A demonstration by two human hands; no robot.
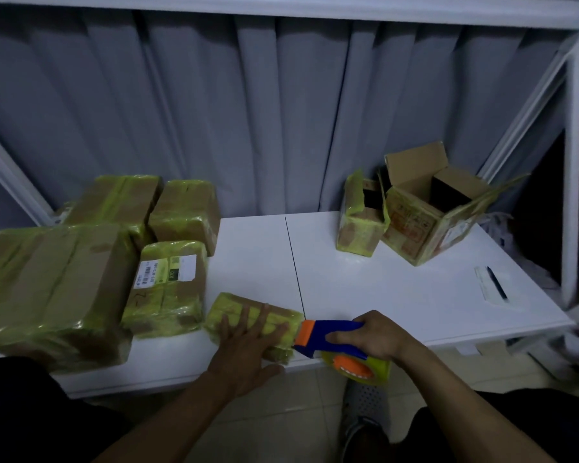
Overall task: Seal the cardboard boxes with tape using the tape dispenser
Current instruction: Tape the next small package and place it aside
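left grip [248, 345] spread flat on small box [228, 305], right grip [378, 335] clasping tape dispenser [331, 329], taped boxes [168, 289] left, open boxes [425, 222] behind

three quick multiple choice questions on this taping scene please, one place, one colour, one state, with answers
1. Where on the table does the larger open box stand? A) back right B) front left C) centre front
2. What colours is the tape dispenser? A) red and black B) blue and orange C) all white
3. How does the left hand meet the small box? A) flat on top B) gripping a flap C) not touching
Key: 1 A, it stands near the curtain on the right; 2 B, blue handle, orange front; 3 A, straight fingers lie across its taped top.
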